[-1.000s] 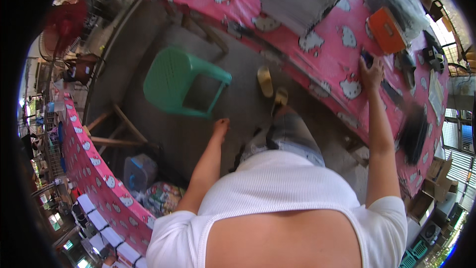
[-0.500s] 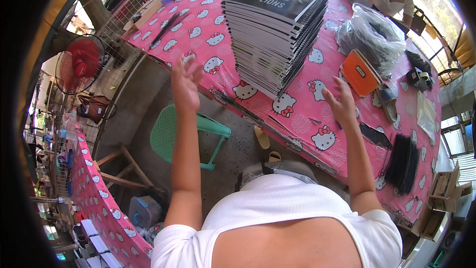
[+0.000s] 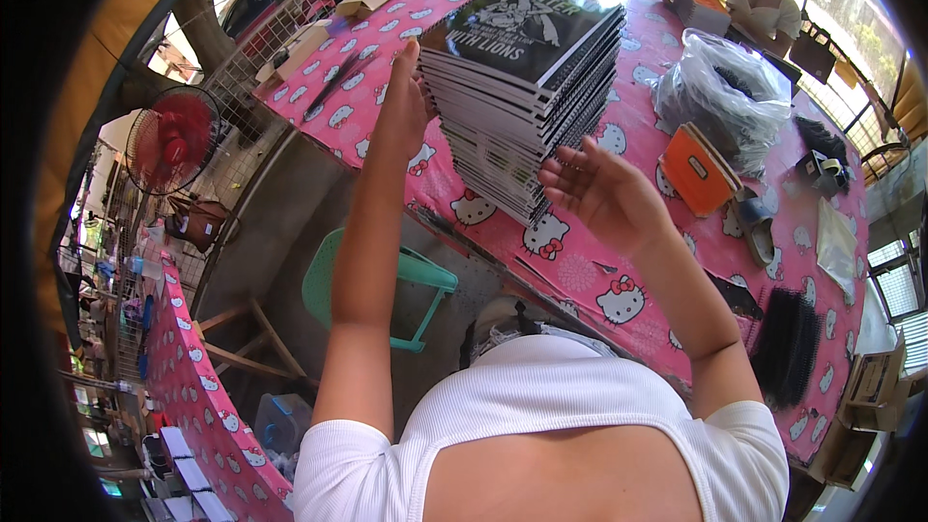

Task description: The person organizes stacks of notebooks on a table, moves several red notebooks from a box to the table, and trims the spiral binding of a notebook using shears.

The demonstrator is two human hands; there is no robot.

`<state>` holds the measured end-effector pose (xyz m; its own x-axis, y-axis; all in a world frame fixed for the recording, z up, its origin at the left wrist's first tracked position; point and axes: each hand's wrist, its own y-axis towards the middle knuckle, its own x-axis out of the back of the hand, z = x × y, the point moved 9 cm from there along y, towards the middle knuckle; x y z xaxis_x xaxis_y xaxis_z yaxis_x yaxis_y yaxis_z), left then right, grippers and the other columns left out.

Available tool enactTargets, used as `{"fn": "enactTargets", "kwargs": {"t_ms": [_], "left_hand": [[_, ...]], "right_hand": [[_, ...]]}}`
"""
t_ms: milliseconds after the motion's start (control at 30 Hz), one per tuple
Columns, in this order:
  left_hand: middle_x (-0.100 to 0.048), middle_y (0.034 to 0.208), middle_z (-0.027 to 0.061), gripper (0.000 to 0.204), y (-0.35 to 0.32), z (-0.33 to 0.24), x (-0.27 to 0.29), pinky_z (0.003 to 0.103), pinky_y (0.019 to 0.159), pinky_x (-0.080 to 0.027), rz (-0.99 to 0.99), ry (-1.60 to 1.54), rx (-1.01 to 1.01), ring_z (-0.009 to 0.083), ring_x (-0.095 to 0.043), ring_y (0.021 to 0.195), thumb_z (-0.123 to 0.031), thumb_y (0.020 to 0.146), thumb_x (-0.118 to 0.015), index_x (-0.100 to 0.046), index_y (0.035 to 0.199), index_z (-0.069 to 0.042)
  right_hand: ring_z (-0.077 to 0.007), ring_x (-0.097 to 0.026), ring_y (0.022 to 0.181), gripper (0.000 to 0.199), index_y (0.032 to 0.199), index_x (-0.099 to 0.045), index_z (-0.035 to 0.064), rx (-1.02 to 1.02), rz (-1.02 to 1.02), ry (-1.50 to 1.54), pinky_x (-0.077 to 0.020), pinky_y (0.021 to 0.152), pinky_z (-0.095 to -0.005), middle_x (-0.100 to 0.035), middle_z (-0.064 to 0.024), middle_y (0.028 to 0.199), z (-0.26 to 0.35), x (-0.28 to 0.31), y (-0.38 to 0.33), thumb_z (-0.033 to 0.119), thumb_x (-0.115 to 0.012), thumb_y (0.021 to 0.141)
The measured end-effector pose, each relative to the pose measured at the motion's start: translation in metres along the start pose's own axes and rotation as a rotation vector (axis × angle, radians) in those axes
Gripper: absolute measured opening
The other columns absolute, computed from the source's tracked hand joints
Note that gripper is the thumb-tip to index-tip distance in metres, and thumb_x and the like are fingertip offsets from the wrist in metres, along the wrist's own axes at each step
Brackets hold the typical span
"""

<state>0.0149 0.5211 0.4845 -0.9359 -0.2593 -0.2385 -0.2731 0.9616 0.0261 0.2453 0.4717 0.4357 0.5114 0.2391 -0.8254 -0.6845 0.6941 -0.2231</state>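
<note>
Daylight scene, bright overall. Strong sun enters from the upper right, washing out the far end of the tabletop and putting glare on the clear plastic bag. The stack of notebooks shades its near side. Fisheye distortion bends straight edges near the rim; a black vignette encircles the frame. Focus is sharp centrally, softer at the periphery.

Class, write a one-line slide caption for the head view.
Both hands, left and right, reach a tall notebook stack on a pink table.
</note>
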Motion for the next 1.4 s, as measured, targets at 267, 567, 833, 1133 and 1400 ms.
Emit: {"fn": "enactTargets", "kwargs": {"t_ms": [267, 567, 833, 1133, 1400], "left_hand": [[-0.055, 0.115, 0.0057, 0.063, -0.004, -0.010, -0.014, 0.037, 0.084, -0.041, -0.008, 0.037, -0.085, 0.0204, -0.053, 0.102, -0.057, 0.084, -0.042, -0.044, 0.124, -0.008], [-0.043, 0.129, 0.0078, 0.074, -0.003, -0.011, -0.025, 0.037, 0.097, -0.029, 0.141, 0.016, -0.025, 0.0219, -0.040, 0.116, -0.060, 0.080, -0.048, -0.039, 0.130, -0.007], [-0.045, 0.124, 0.0099, 0.077, -0.017, -0.015, -0.042, 0.033, 0.099, -0.027, 0.151, 0.113, 0.039, 0.0215, -0.041, 0.113, -0.061, 0.075, -0.054, -0.040, 0.128, -0.006], [-0.052, 0.090, 0.0096, 0.079, 0.021, 0.007, -0.045, 0.037, 0.072, -0.041, 0.228, -0.209, 0.469, 0.0220, -0.052, 0.080, -0.066, 0.064, -0.061, -0.039, 0.110, -0.006], [-0.061, 0.081, 0.0109, 0.043, 0.042, -0.019, -0.099, 0.044, 0.073, -0.048, 0.688, -0.490, 0.672, 0.0231, -0.059, 0.072, -0.045, 0.074, -0.059, -0.057, 0.088, -0.004]], "right_hand": [[-0.0234, -0.055, 0.091, 0.029, 0.100, -0.049, 0.0002, -0.004, -0.033, -0.050, -0.0465, 0.080, -0.0358, -0.055, -0.0123, 0.094, 0.001, 0.004, -0.001, 0.027, -0.054, 0.089], [-0.0174, -0.052, 0.067, 0.035, 0.084, -0.050, 0.0043, -0.131, -0.051, 0.039, -0.0456, 0.065, -0.0318, -0.051, -0.0033, 0.073, -0.002, -0.001, 0.007, 0.038, -0.059, 0.083], [-0.0172, -0.049, 0.064, 0.050, 0.080, -0.050, 0.0052, -0.061, -0.055, -0.025, -0.0402, 0.058, -0.0308, -0.049, -0.0033, 0.071, 0.023, 0.020, 0.017, 0.055, -0.054, 0.081], [-0.0305, -0.051, 0.109, 0.082, 0.128, -0.042, 0.0046, 0.226, -0.260, -0.202, -0.0397, 0.094, -0.0464, -0.051, -0.0131, 0.123, 0.115, 0.012, 0.035, 0.071, -0.035, 0.080], [-0.0241, -0.059, 0.092, 0.051, 0.116, -0.052, 0.0066, 0.323, -0.342, -0.458, -0.0489, 0.081, -0.0398, -0.060, -0.0110, 0.106, 0.123, -0.055, 0.064, 0.045, -0.048, 0.083]]}}
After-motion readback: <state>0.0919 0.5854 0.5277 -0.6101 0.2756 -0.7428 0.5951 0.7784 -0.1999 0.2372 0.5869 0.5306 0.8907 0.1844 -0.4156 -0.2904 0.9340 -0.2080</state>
